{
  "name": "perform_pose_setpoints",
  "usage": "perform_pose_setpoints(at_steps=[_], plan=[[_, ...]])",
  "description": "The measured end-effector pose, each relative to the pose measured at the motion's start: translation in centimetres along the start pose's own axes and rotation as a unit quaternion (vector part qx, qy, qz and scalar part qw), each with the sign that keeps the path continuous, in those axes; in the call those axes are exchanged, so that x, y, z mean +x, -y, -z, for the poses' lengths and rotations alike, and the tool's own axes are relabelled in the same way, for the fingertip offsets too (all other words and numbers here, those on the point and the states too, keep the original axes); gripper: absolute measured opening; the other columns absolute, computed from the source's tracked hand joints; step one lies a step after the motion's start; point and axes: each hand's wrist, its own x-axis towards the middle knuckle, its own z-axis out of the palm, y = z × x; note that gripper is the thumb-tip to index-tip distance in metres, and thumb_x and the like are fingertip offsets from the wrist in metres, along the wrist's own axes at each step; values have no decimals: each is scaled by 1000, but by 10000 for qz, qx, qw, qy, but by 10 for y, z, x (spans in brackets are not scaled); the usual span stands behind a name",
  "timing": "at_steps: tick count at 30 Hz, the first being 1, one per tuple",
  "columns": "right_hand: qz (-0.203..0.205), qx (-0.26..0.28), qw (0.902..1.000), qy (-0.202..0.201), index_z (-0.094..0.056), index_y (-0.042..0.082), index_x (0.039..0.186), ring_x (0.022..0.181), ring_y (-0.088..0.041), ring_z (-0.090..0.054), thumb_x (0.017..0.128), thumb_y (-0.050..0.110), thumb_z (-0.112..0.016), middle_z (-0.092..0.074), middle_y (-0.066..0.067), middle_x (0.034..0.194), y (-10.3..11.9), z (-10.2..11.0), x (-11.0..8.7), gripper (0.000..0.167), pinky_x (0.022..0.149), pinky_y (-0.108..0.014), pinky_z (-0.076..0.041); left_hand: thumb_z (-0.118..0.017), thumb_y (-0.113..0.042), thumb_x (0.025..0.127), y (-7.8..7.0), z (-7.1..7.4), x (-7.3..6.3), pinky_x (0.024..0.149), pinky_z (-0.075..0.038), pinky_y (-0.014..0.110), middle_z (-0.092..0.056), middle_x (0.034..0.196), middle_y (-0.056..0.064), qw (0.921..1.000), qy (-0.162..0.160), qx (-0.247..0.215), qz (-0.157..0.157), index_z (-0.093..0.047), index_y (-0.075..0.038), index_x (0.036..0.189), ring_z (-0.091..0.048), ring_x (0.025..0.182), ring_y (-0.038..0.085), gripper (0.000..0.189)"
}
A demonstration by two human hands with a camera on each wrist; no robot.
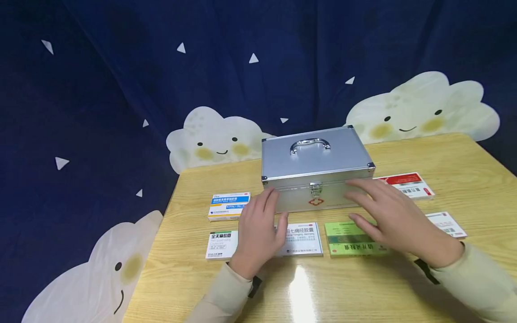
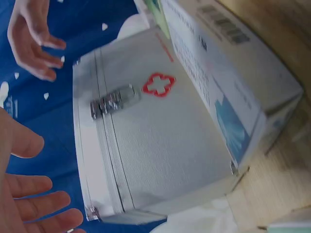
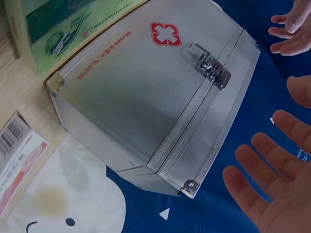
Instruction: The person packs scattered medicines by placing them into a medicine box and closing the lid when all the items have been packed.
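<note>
A silver metal first-aid case [image 1: 315, 157] stands with its lid down, its handle [image 1: 310, 142] on top and a front latch [image 1: 315, 189] above a red cross. My left hand [image 1: 260, 224] hovers before the case's front left, fingers extended and holding nothing. Opposite it, my right hand [image 1: 383, 215] reaches toward the front right corner with loosely bent, empty fingers. In the left wrist view, the latch [image 2: 114, 101] shows between the two hands. The right wrist view has the right hand's spread fingers [image 3: 262, 150] beside the lid edge.
Medicine boxes surround the case: a blue-white box [image 1: 229, 206] and a white box [image 1: 221, 245] at left, a grey-white box [image 1: 300, 240] in front, a green box [image 1: 347, 240], a red-white box [image 1: 408, 185] and another white box [image 1: 446, 224] at right. A dark blue cloud-print curtain [image 1: 226, 80] hangs behind.
</note>
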Motion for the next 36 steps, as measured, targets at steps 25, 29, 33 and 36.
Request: perform_pose_setpoints(at_steps=[25,29,33,36], plan=[[-1175,586,9913,-28,-60,8,131,122,-32,-53,82,15,-78,-59,-12,134,-51,13,-4,53,115,-17,-31,-63,-19,87,44,-10,11,92,-55,40,-69,122,15,9947,-333,-577,782,-64,0,121,-67,106,31,39],[-1502,825,9852,-42,-59,10,132,123,-32,-52,85,16,-77,-59,-12,135,-57,14,-5,51,108,0,-17,-64,-19,88,50,-12,12,93,-55,41,-68,123,15,9937,-216,-616,910,-64,0,122,-66,107,31,39],[-1810,913,9792,76,-57,12,135,125,-33,-51,86,19,-77,-57,-13,138,-62,14,-6,53,115,-11,-28,-62,-21,89,55,-15,11,94,-54,43,-68,124,15,9921,-74,-699,1043,-64,-1,122,-66,110,32,39],[-2046,893,9744,264,-53,8,137,123,-36,-52,87,20,-75,-54,-17,139,-65,12,-6,56,107,-43,-45,-61,-23,90,56,-17,9,96,-53,43,-67,126,15,9920,58,-701,1045,-63,-1,124,-65,112,32,40]])
